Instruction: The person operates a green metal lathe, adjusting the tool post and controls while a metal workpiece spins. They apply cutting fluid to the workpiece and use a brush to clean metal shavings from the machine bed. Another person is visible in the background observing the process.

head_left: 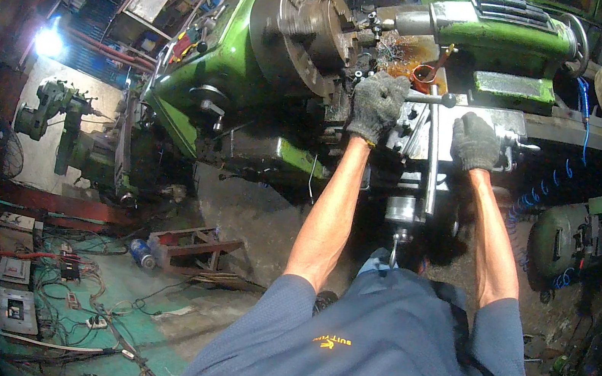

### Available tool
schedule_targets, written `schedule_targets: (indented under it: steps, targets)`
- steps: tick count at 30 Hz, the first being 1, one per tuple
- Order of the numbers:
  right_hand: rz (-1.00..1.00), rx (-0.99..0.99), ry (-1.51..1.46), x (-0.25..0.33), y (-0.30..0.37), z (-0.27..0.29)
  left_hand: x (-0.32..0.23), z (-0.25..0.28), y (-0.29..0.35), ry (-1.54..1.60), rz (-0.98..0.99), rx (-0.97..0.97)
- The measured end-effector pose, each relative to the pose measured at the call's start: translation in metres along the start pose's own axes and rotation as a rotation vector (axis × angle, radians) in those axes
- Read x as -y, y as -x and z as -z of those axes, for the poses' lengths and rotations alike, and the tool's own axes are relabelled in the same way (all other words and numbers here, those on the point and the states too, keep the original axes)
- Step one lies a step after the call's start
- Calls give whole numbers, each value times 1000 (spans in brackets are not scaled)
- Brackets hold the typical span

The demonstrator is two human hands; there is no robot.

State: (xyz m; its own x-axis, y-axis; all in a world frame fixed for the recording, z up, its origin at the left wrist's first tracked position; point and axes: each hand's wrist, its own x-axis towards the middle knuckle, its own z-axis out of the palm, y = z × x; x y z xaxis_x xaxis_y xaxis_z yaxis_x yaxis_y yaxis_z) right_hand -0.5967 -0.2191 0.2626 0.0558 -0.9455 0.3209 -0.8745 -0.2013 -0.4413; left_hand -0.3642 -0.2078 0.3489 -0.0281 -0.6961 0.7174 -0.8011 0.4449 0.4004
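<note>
Before me stands a green metal lathe with a large round chuck on its left. My left hand, in a grey knit glove, is closed beside the chuck, over the left side of the tool carriage. Whatever its fingers grip is hidden under the glove. My right hand, gloved alike, rests with curled fingers at the right side of the carriage; what they hold is out of sight. Between both hands a long steel handle slants down toward me. Beyond it sits a red cup with a brush-like stick in it.
The green tailstock stands behind my right hand, with metal shavings left of it. A chuck-like fitting with a drill bit points toward my body. Cables and electrical boxes lie on the floor at left, near a rusty frame.
</note>
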Motion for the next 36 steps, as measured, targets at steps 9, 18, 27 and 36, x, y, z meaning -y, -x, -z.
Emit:
schedule_targets:
  steps: [9, 18, 27, 36]
  targets:
    - [-24, 52, 1, 5, 0, 7, 1, 0, 0, -2, -32, 10]
    - [7, -26, -21, -2, 0, -2, 0, -1, 0, 22, -5, -2]
    - [0, 3, -7, -4, -1, -3, 1, -1, -1, 1, -44, 6]
    - [7, -8, -11, -2, 0, -2, 9, -6, 2, -8, -60, -9]
